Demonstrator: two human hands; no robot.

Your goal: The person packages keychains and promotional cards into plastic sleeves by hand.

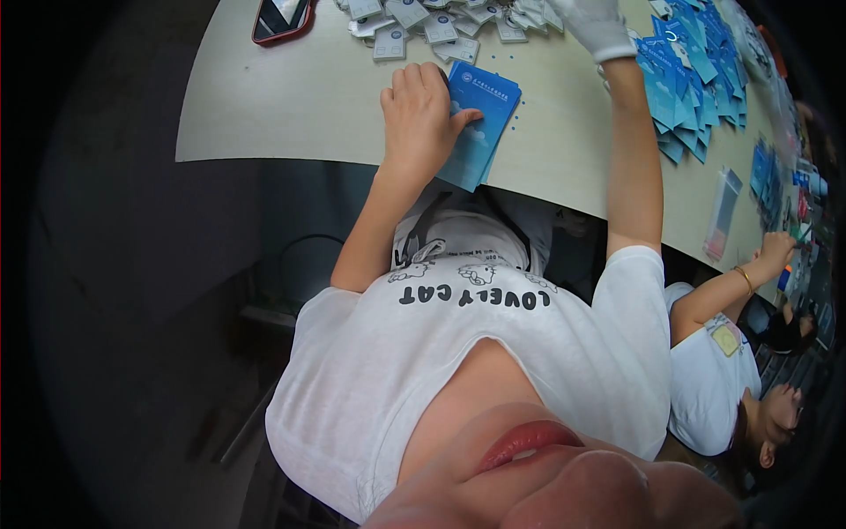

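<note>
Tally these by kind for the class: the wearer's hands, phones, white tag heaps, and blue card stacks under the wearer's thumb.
Hands: 2 (left hand, right hand)
Phone: 1
Tag heap: 1
Card stack: 1
Total: 5

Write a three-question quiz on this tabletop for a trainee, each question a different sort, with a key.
1. True or false: the right hand wears a white glove.
2. Multiple choice: on which side of the pile of small white pieces does the phone lie in the picture? A) left; B) right; C) on top of it
3. Fill the gap: the left hand touches a stack of ____ cards.

Key: 1. True; 2. A; 3. blue
</note>
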